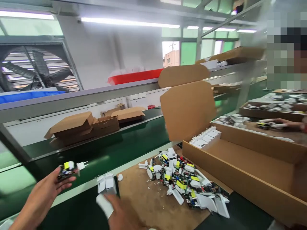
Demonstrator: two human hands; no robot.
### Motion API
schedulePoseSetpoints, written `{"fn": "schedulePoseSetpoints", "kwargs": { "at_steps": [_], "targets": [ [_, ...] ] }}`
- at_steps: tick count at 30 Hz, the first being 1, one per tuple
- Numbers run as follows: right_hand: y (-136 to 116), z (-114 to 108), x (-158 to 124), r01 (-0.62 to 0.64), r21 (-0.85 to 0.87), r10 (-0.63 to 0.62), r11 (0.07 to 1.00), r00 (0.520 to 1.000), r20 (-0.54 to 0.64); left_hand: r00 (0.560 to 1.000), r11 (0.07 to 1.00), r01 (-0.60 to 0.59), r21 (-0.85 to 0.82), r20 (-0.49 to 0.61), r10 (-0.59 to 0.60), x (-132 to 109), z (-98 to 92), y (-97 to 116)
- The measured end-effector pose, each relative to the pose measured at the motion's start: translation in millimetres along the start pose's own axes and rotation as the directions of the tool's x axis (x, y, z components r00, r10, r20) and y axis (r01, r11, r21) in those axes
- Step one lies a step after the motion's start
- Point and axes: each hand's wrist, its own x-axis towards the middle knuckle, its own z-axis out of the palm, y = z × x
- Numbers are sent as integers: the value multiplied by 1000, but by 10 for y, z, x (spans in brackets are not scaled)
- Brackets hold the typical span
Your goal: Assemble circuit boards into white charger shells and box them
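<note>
My left hand [44, 195] holds a small circuit board [67, 169] between thumb and fingers, raised at the left over the green belt. Yellow tape marks the board, and a white plug piece with prongs sticks out at its right end. Low in the middle is my right hand [122, 214], blurred, with a white covering on one digit; its other fingers are mostly hidden. Just beyond it stands a small group of white plug housings [106, 183]. To the right, a heap of circuit boards [179, 182] with yellow tape and white plastic parts lies on a brown cardboard sheet [134, 204].
A long open cardboard box [240, 169] at the right holds a row of white pieces [206, 137] at its far end. Folded cartons [79, 127] rest across the green belt [141, 137]. A co-worker's hand [285, 123] works at the far right.
</note>
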Motion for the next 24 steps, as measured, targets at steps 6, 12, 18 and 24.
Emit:
{"fn": "schedulePoseSetpoints", "kwargs": {
  "at_steps": [6, 12, 18, 24],
  "targets": [
    [-230, -126, 33, -106, 167, 98, 980, 993, 59, 875, 974, -77, 215, 483, -37, -886, 23, -313],
    [-21, 73, 96, 44, 121, -50, 992, 998, 47, 889, 743, -382, 550, 437, 134, -1021, -389, -353],
    [49, -117, 91, 182, -241, -141, 953, 974, 175, 851, 70, -395, 916, 336, 404, -849, -1233, -366],
    [-46, -139, 146, 140, -312, -68, 940, 971, 230, 814, -199, -408, 891, 454, 363, -740, -1280, -749]
  ]
}}
